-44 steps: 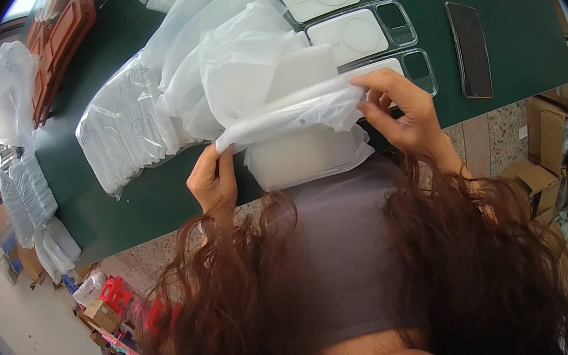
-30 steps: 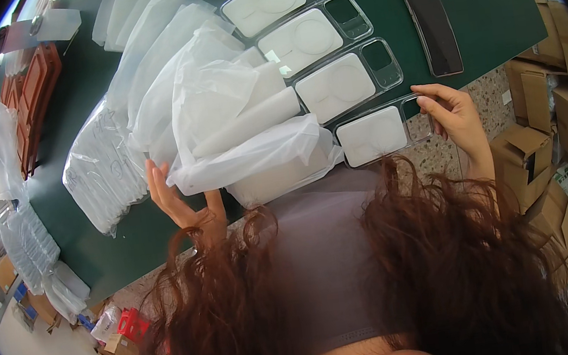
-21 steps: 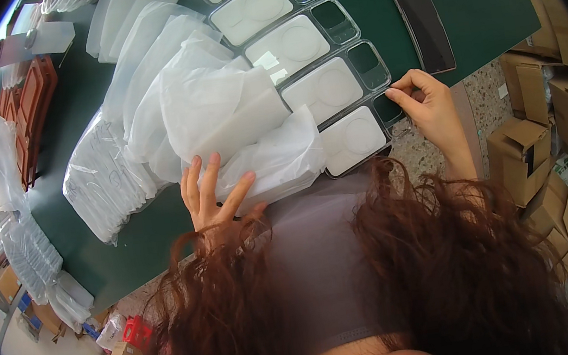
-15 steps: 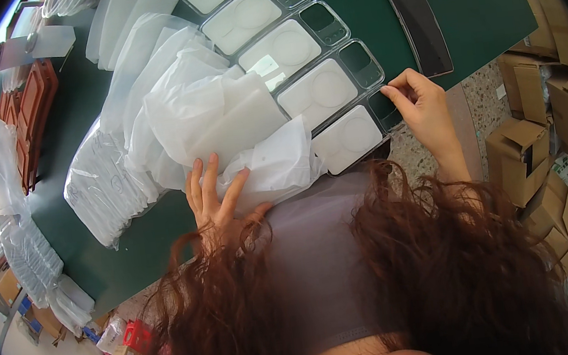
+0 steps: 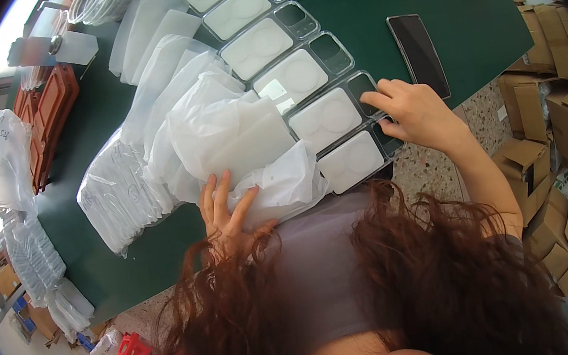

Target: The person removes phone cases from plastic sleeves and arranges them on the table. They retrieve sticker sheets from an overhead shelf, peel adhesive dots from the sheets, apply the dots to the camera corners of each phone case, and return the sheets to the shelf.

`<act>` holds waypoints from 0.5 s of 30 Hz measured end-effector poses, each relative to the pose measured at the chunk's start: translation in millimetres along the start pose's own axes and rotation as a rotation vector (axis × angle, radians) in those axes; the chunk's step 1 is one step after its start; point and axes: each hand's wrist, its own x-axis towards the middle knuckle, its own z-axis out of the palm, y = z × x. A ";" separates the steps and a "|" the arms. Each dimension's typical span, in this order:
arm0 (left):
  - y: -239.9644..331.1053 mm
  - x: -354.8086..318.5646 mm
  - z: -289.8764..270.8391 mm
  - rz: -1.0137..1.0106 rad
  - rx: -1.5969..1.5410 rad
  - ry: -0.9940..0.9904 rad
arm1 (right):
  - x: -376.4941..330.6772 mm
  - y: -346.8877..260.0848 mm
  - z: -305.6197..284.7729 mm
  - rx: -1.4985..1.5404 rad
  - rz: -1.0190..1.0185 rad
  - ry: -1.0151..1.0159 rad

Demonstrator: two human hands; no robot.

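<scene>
Clear phone cases with white panels lie in a slanting, overlapping row on the green table. The nearest phone case (image 5: 351, 162) has its left end inside a frosted plastic bag (image 5: 277, 182). My left hand (image 5: 225, 216) rests on that bag, fingers spread. My right hand (image 5: 414, 112) is over the right ends of the two nearest cases, thumb and index finger apart. The second phone case (image 5: 325, 119) lies just beyond the nearest one. More frosted bags (image 5: 226, 138) fan out to the left, covering the left ends of several cases.
A dark-screened phone (image 5: 419, 54) lies on the green table (image 5: 461, 6) to the right. Wrapped stacked sleeves (image 5: 115, 191) and brown-red trays (image 5: 54, 120) are on the left. Cardboard boxes (image 5: 520, 166) stand beyond the table's right edge.
My right hand has left the corner of the nearest case, its thumb and index finger now parted. The view has shifted, so the table contents appear lower. My left hand stays on the bag.
</scene>
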 end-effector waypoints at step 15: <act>7.3 -1.3 -1.7 -0.048 -0.055 0.063 | 85.7 123.7 -96.7 0.036 0.081 0.028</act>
